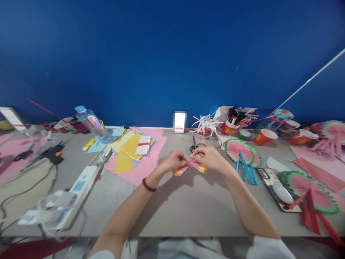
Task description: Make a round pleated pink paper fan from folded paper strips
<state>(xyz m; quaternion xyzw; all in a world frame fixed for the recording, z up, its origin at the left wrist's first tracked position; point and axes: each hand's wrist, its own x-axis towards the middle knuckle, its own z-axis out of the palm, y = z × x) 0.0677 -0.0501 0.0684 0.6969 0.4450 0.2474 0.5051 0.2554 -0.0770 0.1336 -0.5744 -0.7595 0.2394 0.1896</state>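
Between my two hands, above the grey table [185, 212], is a pleated pink and yellow paper fan [198, 166], narrow in the middle and flared at both ends. My left hand [176, 160] pinches its left side, fingers closed. The fingers of my right hand [208, 157] are closed on its right side, close to the middle. Fingers hide part of the folds. Just beyond my hands lie dark-handled scissors [193, 144]. A round pink and green paper fan [239, 153] with blue strips rests to the right of my right hand.
Pink sheets [159, 144] and yellow paper [123, 162] lie left of my hands. Farther left are a tilted water bottle [93, 122] and a power strip [81, 187]. A phone [179, 122] leans on the blue wall. Red paper cups [265, 137] and a white mouse [282, 193] are right.
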